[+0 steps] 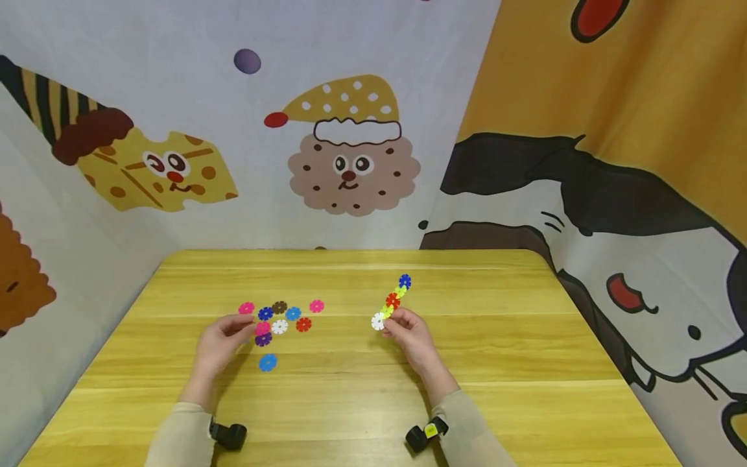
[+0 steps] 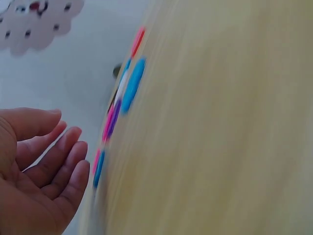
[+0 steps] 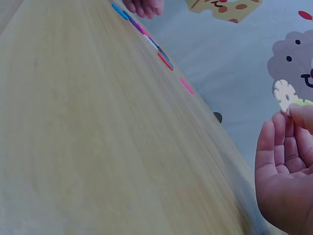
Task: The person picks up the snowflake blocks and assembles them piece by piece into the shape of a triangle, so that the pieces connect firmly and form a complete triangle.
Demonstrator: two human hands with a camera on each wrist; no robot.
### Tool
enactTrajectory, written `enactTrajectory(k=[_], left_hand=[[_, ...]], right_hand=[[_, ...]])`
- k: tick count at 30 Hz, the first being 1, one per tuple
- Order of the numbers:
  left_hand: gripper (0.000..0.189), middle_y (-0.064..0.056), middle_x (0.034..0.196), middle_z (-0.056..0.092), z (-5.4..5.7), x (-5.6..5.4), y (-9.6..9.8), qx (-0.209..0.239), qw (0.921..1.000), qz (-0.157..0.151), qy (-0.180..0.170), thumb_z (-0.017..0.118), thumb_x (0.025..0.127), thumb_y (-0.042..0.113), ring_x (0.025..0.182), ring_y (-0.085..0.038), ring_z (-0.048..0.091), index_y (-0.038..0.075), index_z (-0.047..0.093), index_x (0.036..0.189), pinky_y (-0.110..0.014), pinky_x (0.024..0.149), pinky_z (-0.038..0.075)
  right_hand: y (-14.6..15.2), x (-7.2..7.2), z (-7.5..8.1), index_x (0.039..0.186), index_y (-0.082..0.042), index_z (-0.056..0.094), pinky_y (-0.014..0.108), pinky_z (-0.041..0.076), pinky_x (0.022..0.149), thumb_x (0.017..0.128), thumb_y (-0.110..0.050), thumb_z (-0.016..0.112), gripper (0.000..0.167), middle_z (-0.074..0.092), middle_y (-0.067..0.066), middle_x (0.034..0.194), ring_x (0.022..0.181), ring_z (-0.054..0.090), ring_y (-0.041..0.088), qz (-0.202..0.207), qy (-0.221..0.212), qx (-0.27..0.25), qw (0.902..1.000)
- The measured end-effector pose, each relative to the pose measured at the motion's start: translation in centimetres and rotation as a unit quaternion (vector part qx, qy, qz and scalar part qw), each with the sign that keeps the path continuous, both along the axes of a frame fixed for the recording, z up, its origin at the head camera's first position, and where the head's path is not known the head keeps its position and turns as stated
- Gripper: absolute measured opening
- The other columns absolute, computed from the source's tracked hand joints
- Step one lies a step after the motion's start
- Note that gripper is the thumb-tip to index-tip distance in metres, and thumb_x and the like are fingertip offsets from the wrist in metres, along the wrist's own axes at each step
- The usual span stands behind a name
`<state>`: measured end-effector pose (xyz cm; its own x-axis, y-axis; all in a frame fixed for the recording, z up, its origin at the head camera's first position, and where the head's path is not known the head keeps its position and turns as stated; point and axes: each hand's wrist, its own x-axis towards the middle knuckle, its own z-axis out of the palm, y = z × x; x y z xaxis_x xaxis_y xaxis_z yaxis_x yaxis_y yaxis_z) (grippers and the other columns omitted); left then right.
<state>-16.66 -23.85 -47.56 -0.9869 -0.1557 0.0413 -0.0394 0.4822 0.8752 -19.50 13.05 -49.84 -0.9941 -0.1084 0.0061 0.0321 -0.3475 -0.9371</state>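
My right hand (image 1: 415, 340) pinches a chain of interlocking plastic snowflake discs near its white disc (image 1: 378, 321). From there the chain slants up and away through yellow-green, a red disc (image 1: 393, 301), yellow-green again, and a blue disc (image 1: 405, 281) at the far end. In the right wrist view the white disc (image 3: 284, 96) shows beside the thumb. Left of the chain, my left hand (image 1: 222, 344) hovers beside the loose discs, its fingertips close to a pink disc (image 1: 262, 329). The left wrist view shows its fingers (image 2: 63, 166) loosely bent with nothing between them.
Loose discs lie on the wooden table (image 1: 350, 402): a purple disc (image 1: 263, 339), a light blue disc (image 1: 268, 362) nearer the front, a white one, a brown disc (image 1: 279, 307), a red one and several others. A cartoon-printed curtain (image 1: 192, 65) hangs behind the table.
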Motion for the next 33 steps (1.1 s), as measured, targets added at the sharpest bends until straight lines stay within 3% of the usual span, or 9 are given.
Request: enactTrajectory(k=[4,7,14,18,24,33], left_hand=[[0.037,-0.020,0.115,0.067,-0.1,0.5,-1.9,-0.018,0.9997,0.017,-0.010,0.069,0.095,0.019,0.085,0.010,0.054,-0.005,0.065,0.123,-0.011,0.075,0.047],[0.041,-0.021,0.119,0.066,-0.2,0.7,-2.6,-0.021,0.9995,0.016,-0.018,0.069,0.096,0.022,0.088,0.008,0.054,-0.005,0.064,0.125,-0.010,0.076,0.046],[0.050,-0.023,0.130,0.060,-0.7,1.0,-3.4,-0.034,0.9972,-0.033,-0.057,0.072,0.093,0.024,0.114,-0.029,0.057,-0.004,0.059,0.132,-0.013,0.080,0.044],[0.050,-0.025,0.132,0.057,-1.1,1.0,-3.6,-0.049,0.9959,-0.060,-0.048,0.075,0.091,0.019,0.117,-0.038,0.054,-0.005,0.059,0.132,-0.020,0.083,0.046],[0.046,-0.026,0.126,0.056,-1.7,0.8,-3.7,-0.093,0.9924,-0.076,-0.027,0.077,0.087,0.014,0.112,-0.039,0.054,-0.004,0.063,0.126,-0.041,0.090,0.046],[0.033,-0.021,0.110,0.061,-1.7,0.3,-3.8,-0.136,0.9881,-0.071,-0.017,0.080,0.084,0.011,0.097,-0.033,0.056,-0.004,0.067,0.110,-0.042,0.082,0.046]], right_hand=[[0.1,0.0,0.0,0.090,-0.005,0.062,0.026,0.056,0.073,0.091,0.013,0.058,0.019,0.059,0.005,0.086,0.077,0.060,0.015,0.006,0.002,0.003,1.0000],[0.1,0.1,0.0,0.090,-0.005,0.062,0.026,0.056,0.074,0.091,0.012,0.058,0.018,0.059,0.005,0.086,0.077,0.059,0.014,0.009,0.006,0.005,0.9999],[0.2,0.1,0.0,0.089,-0.004,0.062,0.025,0.056,0.072,0.090,0.014,0.057,0.019,0.059,0.005,0.085,0.075,0.060,0.014,0.008,0.005,-0.003,1.0000],[0.1,0.1,0.0,0.090,-0.004,0.061,0.025,0.056,0.072,0.091,0.013,0.057,0.017,0.059,0.005,0.085,0.075,0.060,0.014,0.007,0.002,-0.004,1.0000],[0.0,0.3,0.1,0.088,-0.006,0.061,0.025,0.056,0.071,0.090,0.014,0.057,0.020,0.058,0.005,0.085,0.074,0.060,0.015,0.005,-0.007,-0.009,0.9999],[0.1,0.2,0.1,0.090,-0.005,0.061,0.026,0.056,0.072,0.091,0.013,0.056,0.018,0.058,0.006,0.086,0.076,0.060,0.015,0.014,0.000,-0.004,0.9999]])
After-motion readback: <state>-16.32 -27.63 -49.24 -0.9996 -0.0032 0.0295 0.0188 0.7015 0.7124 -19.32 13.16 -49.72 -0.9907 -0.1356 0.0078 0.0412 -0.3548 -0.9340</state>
